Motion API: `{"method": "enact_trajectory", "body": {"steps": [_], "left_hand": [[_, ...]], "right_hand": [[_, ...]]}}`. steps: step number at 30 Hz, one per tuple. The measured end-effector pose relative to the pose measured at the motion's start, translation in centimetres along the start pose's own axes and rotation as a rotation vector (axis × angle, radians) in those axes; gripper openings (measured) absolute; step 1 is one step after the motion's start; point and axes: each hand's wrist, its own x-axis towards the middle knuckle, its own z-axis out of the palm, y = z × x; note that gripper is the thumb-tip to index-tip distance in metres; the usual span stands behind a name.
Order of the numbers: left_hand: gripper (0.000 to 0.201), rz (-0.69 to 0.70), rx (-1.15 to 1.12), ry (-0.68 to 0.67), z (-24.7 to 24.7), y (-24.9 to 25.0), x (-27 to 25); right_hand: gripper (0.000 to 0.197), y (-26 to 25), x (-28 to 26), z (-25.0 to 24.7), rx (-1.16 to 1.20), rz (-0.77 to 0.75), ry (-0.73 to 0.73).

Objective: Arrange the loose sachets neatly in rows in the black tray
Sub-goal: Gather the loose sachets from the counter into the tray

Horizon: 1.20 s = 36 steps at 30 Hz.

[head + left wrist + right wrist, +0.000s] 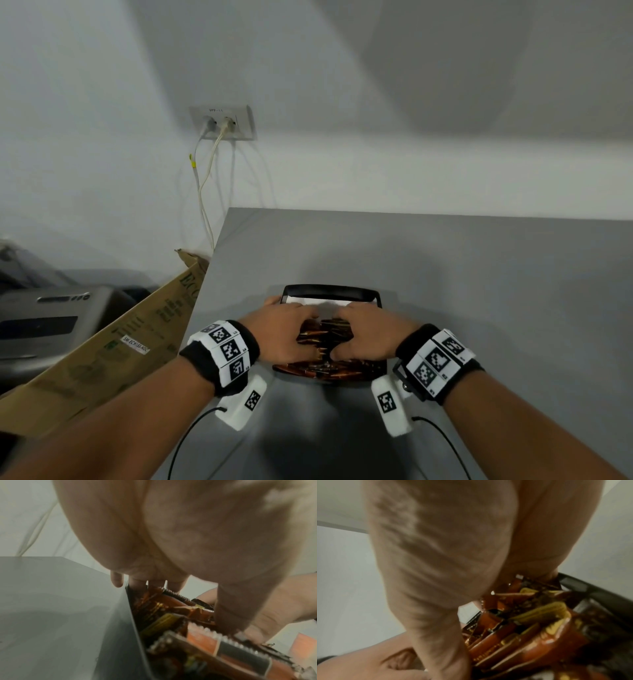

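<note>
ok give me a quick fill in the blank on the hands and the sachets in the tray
1. Both hands, left hand and right hand, are gathering a bunch of ____ between them.
2. The sachets sit in a tray whose colour is ____.
3. The tray stands on a grey ____.
4. Two cables hang from a ____ on the wall.

Missing words: sachets; black; table; socket

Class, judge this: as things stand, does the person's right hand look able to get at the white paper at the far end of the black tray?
Probably yes: the right hand rests on the orange-brown sachets just short of the white paper, nothing between.
</note>
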Motion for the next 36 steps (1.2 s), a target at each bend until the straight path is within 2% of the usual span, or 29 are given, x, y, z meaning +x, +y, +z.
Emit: {"method": "enact_trajectory", "body": {"steps": [3,8,12,15,19,23,27,32,36], "left_hand": [[0.053,-0.014,-0.092,-0.02,0.2,-0.3,0.1],[0.046,-0.023,-0.084,-0.025,0.5,-0.2,-0.1],[0.069,-0.068,-0.143,0.005,-0.1,-0.4,-0.4],[0.059,-0.109,-0.174,-0.009,-1.2,-0.3,-0.4],[0.054,-0.169,-0.214,-0.047,-1.9,-0.4,-0.2],[0.048,-0.164,-0.233,-0.053,-2.3,-0.3,-0.3],[0.046,-0.159,-0.236,-0.06,-2.1,-0.3,-0.4],[0.046,-0.172,-0.234,-0.041,-2.0,-0.5,-0.7],[0.046,-0.172,-0.242,-0.033,-1.9,-0.4,-0.6]], "right_hand": [[0.074,0.5,0.5,0.0,0.014,0.006,0.004],[0.066,0.7,0.0,0.4,0.021,-0.043,0.002],[0.071,1.2,-0.2,0.0,0.088,-0.03,0.025],[0.057,0.9,-0.7,-0.9,0.085,-0.02,0.024],[0.053,0.6,-0.6,-2.1,-0.07,0.048,0.023],[0.037,1.0,-0.2,-2.5,-0.11,0.056,0.038],[0.033,0.9,0.0,-2.1,-0.146,0.02,0.076],[0.042,1.1,0.0,-2.0,-0.117,0.005,0.047],[0.03,1.4,0.3,-1.9,-0.168,-0.006,0.079]]}}
